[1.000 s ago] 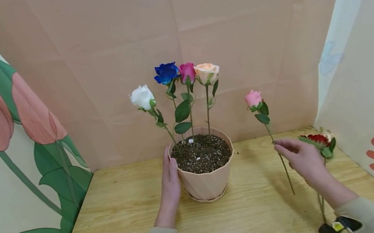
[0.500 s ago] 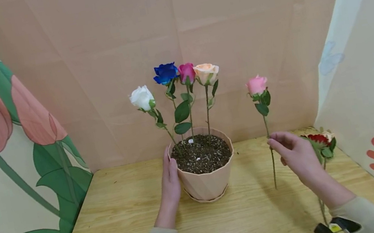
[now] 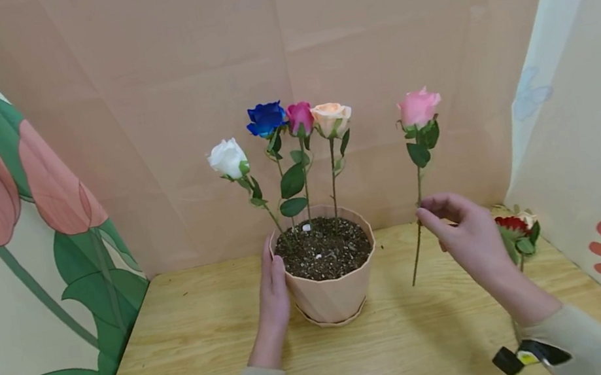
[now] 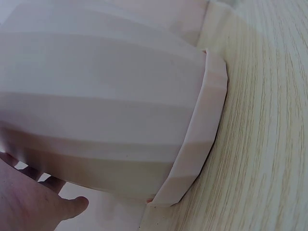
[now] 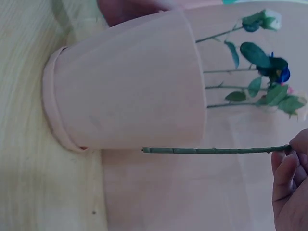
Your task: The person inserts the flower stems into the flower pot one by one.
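A pink rose [image 3: 419,108] stands upright above the table in my right hand [image 3: 467,239], which pinches its stem between thumb and fingers. The stem's bare lower end [image 5: 192,150] hangs free, to the right of the flowerpot [image 3: 328,299] and apart from it. My left hand [image 3: 271,288] rests with extended fingers against the pot's left side. Dark soil [image 3: 326,253] fills the pot. Planted in it are a white rose [image 3: 228,158], a blue rose [image 3: 266,119], a magenta rose [image 3: 300,117] and a peach rose [image 3: 333,118].
A red flower [image 3: 512,225] with a pale one beside it lies at the table's right side, partly behind my right arm. The pot stands on a saucer [image 4: 195,139] on the wooden table [image 3: 201,343]. A pink backdrop [image 3: 173,102] rises behind.
My right hand has moved left and up with the pink rose, nearer the pot. The stem's lower end has swung left. My left hand stays on the pot.
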The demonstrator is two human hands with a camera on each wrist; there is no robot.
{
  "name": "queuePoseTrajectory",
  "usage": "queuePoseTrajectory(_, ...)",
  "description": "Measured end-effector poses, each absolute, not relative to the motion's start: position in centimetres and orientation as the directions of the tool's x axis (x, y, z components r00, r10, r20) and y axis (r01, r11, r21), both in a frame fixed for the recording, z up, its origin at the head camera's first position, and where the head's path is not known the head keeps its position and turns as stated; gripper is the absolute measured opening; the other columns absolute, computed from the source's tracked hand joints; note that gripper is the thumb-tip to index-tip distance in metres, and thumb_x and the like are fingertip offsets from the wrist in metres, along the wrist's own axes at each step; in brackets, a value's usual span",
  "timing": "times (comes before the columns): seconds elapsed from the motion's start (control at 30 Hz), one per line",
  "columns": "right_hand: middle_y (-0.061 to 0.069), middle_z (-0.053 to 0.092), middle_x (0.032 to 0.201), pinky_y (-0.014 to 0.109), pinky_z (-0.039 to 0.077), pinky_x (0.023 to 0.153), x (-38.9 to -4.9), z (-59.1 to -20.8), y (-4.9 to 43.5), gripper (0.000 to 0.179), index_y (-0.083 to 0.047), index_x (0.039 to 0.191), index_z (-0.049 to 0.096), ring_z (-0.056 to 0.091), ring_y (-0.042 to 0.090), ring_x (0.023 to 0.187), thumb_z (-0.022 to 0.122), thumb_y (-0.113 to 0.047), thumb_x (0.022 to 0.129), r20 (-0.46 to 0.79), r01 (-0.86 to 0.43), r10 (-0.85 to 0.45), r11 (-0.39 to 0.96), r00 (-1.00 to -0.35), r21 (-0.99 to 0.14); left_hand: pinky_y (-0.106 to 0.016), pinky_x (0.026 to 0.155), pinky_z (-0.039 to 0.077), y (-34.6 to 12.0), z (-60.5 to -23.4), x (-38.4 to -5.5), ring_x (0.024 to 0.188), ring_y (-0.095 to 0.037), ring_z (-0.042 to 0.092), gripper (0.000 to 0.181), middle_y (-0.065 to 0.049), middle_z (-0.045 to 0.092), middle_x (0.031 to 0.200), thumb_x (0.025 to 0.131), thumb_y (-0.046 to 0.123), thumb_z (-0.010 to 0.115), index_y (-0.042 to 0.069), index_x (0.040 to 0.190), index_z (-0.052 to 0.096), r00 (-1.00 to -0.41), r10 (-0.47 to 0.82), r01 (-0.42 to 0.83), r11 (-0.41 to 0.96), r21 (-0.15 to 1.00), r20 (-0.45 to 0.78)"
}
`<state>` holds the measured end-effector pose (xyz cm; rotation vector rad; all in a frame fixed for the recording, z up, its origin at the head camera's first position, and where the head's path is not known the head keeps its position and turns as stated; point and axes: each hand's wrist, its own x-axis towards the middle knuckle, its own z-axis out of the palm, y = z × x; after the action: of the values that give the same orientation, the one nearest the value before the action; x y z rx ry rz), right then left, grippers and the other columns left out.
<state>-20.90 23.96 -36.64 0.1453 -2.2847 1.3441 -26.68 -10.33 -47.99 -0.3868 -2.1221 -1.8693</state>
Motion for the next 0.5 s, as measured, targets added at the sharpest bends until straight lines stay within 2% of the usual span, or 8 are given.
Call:
queuePoseTrajectory(0.17, 0.004, 0.079, 0.108, 0.022, 0.054, 0.053, -21.2, -35.1, 22.5, 0.023, -0.007, 0.121, 0.078, 0.068, 0.009, 0.081, 0.078, -0.026, 0.107, 0.507, -0.396, 0.120, 0.481, -0.854, -0.782, -0.063, 0.133, 0.017, -10.4, -47.9, -26.6, 0.167, -0.033, 0.019, 0.056, -0.003, 0.020, 0.183, 0.123, 0.035, 0.028, 0.032, 0.178, 0.019, -0.921, 0.011, 0.387, 0.125, 0.913, 0.389)
queuePoseTrajectory(0.5, -0.003, 0.079, 0.103, 0.021, 0.052, 0.050, -21.1, -32.1, 19.6, 0.022, -0.004, 0.119, 0.078, 0.071, 0.007, 0.082, 0.079, -0.022, 0.106, 0.572, -0.488, 0.099, 0.417, -0.814, -0.767, -0.064, 0.133, 0.016, -10.4, -47.9, -26.6, 0.167, -0.033, 0.019, 0.056, -0.003, 0.020, 0.183, 0.123, 0.037, 0.028, 0.034, 0.178, 0.018, -0.925, 0.012, 0.379, 0.118, 0.918, 0.381)
